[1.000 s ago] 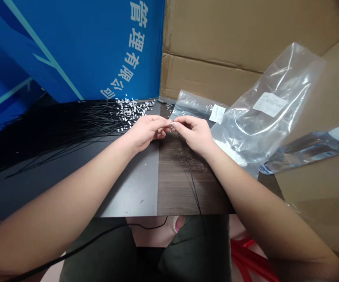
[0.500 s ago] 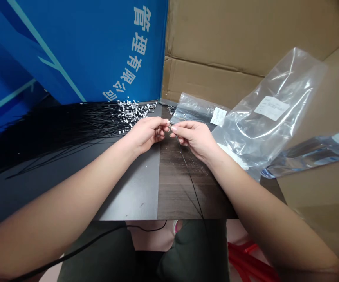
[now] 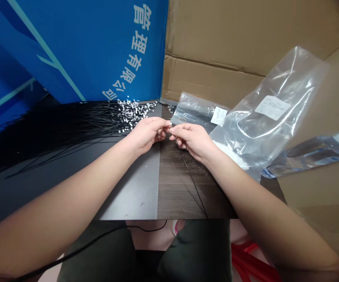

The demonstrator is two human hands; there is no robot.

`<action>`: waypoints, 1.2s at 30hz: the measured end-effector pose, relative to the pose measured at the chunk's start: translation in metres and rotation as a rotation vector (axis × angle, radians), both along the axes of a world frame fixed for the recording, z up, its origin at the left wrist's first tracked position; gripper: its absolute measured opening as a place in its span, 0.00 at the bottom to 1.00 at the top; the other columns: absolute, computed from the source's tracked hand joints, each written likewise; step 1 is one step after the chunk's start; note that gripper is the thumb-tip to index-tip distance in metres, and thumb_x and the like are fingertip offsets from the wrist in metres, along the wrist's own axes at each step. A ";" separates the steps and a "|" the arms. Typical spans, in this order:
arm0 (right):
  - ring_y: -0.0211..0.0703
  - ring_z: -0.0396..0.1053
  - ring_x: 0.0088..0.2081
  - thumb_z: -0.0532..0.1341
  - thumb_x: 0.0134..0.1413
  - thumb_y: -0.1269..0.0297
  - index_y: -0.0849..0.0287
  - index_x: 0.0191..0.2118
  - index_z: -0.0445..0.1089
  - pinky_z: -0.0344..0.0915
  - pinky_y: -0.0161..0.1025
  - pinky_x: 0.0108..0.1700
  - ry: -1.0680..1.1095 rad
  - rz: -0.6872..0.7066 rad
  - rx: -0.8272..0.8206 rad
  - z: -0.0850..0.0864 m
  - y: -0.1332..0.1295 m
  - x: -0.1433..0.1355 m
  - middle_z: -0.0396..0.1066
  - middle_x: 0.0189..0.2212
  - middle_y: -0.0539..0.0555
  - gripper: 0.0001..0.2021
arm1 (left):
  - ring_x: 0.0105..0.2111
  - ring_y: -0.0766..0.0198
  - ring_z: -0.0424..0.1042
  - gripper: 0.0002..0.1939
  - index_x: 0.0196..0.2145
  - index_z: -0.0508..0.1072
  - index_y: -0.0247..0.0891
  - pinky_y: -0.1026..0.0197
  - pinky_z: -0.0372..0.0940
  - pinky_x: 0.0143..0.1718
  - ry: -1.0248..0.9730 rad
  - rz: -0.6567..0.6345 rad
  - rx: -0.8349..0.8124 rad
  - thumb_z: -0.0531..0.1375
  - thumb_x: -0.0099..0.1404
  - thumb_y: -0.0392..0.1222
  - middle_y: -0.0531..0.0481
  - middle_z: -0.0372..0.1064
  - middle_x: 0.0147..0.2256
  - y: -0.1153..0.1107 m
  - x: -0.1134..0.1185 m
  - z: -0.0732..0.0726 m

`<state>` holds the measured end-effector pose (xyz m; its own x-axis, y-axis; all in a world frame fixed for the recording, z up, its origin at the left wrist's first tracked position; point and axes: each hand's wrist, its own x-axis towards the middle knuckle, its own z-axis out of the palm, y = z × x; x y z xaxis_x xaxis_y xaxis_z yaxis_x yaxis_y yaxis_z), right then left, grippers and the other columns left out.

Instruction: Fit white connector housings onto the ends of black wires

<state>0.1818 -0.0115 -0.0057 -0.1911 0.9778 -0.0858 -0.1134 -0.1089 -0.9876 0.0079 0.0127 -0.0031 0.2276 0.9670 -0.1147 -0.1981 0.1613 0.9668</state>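
My left hand (image 3: 148, 134) pinches a tiny white piece at its fingertips, over the middle of the table. Close against it, my right hand (image 3: 191, 140) has thumb and forefinger pressed together on the end of a thin black wire (image 3: 197, 190). The wire runs down from my right hand to the table's front edge. Both sets of fingertips nearly touch, and the fingers hide most of the small parts. Left of my hands lies a large bundle of black wires (image 3: 54, 127) with white connectors (image 3: 132, 111) at their right ends.
A clear bag (image 3: 278, 113) with white pieces leans at the right, beside a water bottle (image 3: 313, 154). A smaller labelled bag (image 3: 197, 107) lies behind my hands. Blue panel (image 3: 99, 47) and cardboard (image 3: 216, 39) stand at the back.
My right hand has shifted slightly left and down, bringing the fingertips closer together. The wire's lower part now lies nearer the table's front edge, slightly further right.
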 end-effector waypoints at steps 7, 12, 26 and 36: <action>0.30 0.59 0.21 0.71 0.51 0.63 0.60 0.30 0.76 0.51 0.33 0.22 -0.009 -0.011 0.009 -0.001 0.000 -0.002 0.76 0.25 0.51 0.07 | 0.26 0.71 0.69 0.07 0.27 0.75 0.33 0.65 0.65 0.31 0.004 -0.009 0.008 0.69 0.58 0.38 0.50 0.72 0.28 -0.001 0.001 0.000; 0.30 0.60 0.21 0.69 0.53 0.65 0.60 0.30 0.74 0.53 0.33 0.24 -0.037 -0.063 0.060 -0.002 0.000 -0.006 0.76 0.25 0.50 0.06 | 0.26 0.72 0.68 0.08 0.28 0.75 0.33 0.66 0.65 0.30 -0.031 -0.004 -0.002 0.69 0.59 0.38 0.50 0.72 0.29 -0.001 0.002 -0.003; 0.33 0.64 0.24 0.67 0.56 0.69 0.58 0.32 0.70 0.60 0.35 0.29 -0.207 -0.218 0.192 -0.002 -0.003 -0.011 0.74 0.25 0.49 0.05 | 0.25 0.73 0.65 0.10 0.31 0.76 0.35 0.67 0.64 0.29 -0.170 0.075 -0.106 0.73 0.57 0.39 0.52 0.73 0.30 -0.011 0.016 -0.001; 0.34 0.66 0.25 0.67 0.60 0.63 0.57 0.33 0.69 0.63 0.37 0.32 -0.202 -0.218 0.223 -0.007 -0.001 -0.011 0.74 0.26 0.49 0.08 | 0.25 0.73 0.66 0.11 0.32 0.76 0.34 0.66 0.64 0.28 -0.203 0.099 -0.140 0.74 0.57 0.39 0.53 0.72 0.30 -0.011 0.017 0.000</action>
<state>0.1709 -0.0125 -0.0129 0.0228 0.9926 0.1194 0.0892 0.1170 -0.9891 0.0250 0.0013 -0.0033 0.1648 0.9636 -0.2104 -0.4068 0.2607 0.8755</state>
